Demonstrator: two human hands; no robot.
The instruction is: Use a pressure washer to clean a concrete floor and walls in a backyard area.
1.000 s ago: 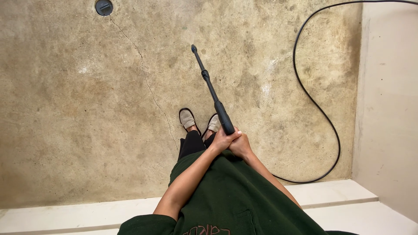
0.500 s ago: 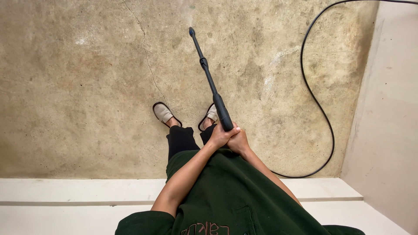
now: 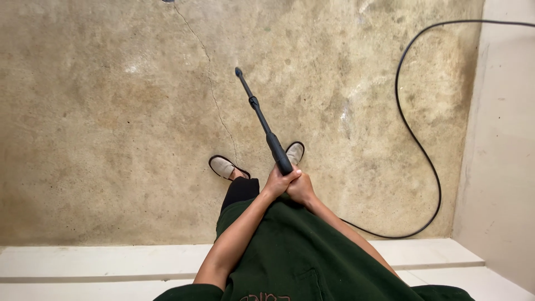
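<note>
A long black spray wand [image 3: 259, 115] points down and away from me toward the stained concrete floor [image 3: 111, 122]. My left hand [image 3: 280, 181] and my right hand [image 3: 301, 188] are clasped together around its thick lower grip, in front of my dark green shirt. The wand's tip hangs above the floor near a long crack [image 3: 214, 95]. My two feet in beige slippers stand just beyond my hands, the left slipper [image 3: 223, 166] and the right slipper [image 3: 294, 152].
A black hose [image 3: 419, 145] curves across the floor on the right and loops back toward me. A pale wall [image 3: 501, 139] rises on the right. A light concrete step [image 3: 111, 262] runs along the bottom, under me.
My feet have shifted: the right foot stepped forward and right, the left foot drew in. The wand swung slightly, its tip now lower in view. Both hands kept their hold.
</note>
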